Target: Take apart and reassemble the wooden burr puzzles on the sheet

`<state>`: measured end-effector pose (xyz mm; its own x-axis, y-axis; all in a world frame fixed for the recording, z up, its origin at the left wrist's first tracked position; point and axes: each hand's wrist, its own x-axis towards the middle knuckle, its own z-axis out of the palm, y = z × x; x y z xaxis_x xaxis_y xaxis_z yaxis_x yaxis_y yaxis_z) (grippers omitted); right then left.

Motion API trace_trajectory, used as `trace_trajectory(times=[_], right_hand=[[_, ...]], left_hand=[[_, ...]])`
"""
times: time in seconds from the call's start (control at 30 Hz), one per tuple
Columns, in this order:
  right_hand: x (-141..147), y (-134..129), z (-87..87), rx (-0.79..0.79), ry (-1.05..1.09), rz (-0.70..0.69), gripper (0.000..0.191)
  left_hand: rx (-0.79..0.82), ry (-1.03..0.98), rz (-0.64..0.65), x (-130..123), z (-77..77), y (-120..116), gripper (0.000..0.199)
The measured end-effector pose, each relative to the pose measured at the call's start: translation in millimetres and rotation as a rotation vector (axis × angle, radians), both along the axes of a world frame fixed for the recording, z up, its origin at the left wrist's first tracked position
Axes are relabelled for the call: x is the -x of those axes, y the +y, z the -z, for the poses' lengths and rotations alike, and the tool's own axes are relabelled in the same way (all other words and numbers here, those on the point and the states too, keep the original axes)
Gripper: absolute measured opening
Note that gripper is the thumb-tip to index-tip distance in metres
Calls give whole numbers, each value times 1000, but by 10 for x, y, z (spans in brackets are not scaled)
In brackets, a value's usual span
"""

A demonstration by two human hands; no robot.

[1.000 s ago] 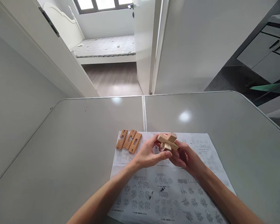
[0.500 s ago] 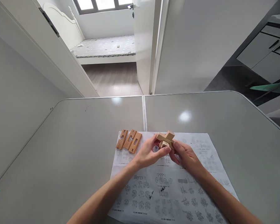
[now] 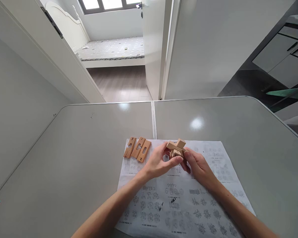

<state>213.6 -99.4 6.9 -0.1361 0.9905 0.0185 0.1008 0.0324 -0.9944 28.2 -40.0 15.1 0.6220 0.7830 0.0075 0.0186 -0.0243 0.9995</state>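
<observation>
A light wooden block puzzle (image 3: 176, 147) with crossing bars is held between both hands above the top part of a printed sheet. My left hand (image 3: 161, 162) grips it from the left, thumb along its lower side. On the right side, my right hand (image 3: 198, 163) has its thumb and fingers closed on the same puzzle. Three flat wooden pieces with cut-out slots (image 3: 138, 148), marked with numbers, lie side by side at the sheet's upper left corner, left of my left hand.
The printed sheet (image 3: 173, 195) with rows of small diagrams lies on the grey table (image 3: 89, 158), partly under my forearms. A table seam (image 3: 153, 120) runs to the far edge. Beyond are an open door (image 3: 154, 46) and a bed (image 3: 114, 48).
The fingers of my right hand have curled in slightly under the puzzle. The puzzle has barely shifted, and the flat pieces have not moved.
</observation>
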Motion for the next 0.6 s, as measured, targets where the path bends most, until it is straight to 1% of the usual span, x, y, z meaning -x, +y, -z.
trace_trajectory(times=[0.17, 0.27, 0.4, 0.47, 0.53, 0.6], right_hand=[[-24, 8, -8, 26, 48, -3, 60], [-47, 17, 0, 46, 60, -14, 63], [-49, 18, 12, 85, 77, -44, 66], [-41, 16, 14, 108, 89, -53, 66], [-35, 16, 10, 133, 96, -52, 65], [-34, 21, -1, 149, 84, -32, 62]], left_hand=[[-28, -28, 32, 19, 28, 5, 71], [-10, -72, 56, 33, 31, 10, 71], [17, -72, 19, 39, 39, -4, 67], [15, -68, 1, 33, 44, -20, 68], [16, -86, 14, 20, 46, -38, 78], [31, -131, 59, 3, 41, -55, 91]])
